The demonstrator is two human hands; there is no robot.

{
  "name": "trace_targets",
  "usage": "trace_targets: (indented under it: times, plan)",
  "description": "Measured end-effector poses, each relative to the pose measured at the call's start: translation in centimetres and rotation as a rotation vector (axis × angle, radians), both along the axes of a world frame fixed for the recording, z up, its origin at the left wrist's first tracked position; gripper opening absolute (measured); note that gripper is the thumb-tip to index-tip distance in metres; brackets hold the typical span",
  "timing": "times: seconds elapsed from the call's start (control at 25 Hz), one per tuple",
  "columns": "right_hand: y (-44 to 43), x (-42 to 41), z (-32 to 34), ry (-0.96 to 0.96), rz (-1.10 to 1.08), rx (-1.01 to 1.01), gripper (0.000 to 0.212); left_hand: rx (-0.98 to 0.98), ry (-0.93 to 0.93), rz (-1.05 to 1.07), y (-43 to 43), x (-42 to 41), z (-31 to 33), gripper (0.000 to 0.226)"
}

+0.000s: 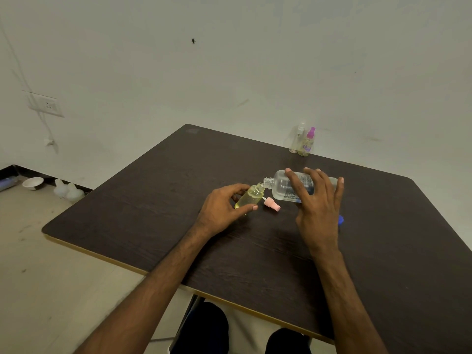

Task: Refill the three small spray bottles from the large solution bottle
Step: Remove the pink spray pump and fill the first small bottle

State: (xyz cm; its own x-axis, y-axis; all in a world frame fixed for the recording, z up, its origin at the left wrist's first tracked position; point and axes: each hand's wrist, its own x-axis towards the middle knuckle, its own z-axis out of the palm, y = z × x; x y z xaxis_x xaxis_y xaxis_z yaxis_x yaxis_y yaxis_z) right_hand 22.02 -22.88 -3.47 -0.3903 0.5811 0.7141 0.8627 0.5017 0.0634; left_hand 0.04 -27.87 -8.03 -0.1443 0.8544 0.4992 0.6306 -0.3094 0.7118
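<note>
dark wood table [153, 213], pale wall [229, 60], wall socket [46, 104]

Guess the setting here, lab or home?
Probably a sparse room at home, not a lab: a dark wood-grain table against a bare white wall, a white wall socket, and a white bowl on the floor.

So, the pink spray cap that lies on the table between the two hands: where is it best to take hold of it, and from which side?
Take the pink spray cap by its wide pink collar, coming from above with two fingertips across the collar. It lies on its side on the table, so the thin white tube end points toward the small bottle; that end looks too slim for a sure grip.
</note>
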Motion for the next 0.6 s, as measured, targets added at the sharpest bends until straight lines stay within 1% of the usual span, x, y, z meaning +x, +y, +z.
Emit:
trace_targets:
  times: [0.6]
  plan:
    - [0.16, -0.02, -0.11, 0.015, 0.019, 0.026, 0.100, -0.015, 0.011, 0.010, 0.07, -0.05, -0.02, 0.056]
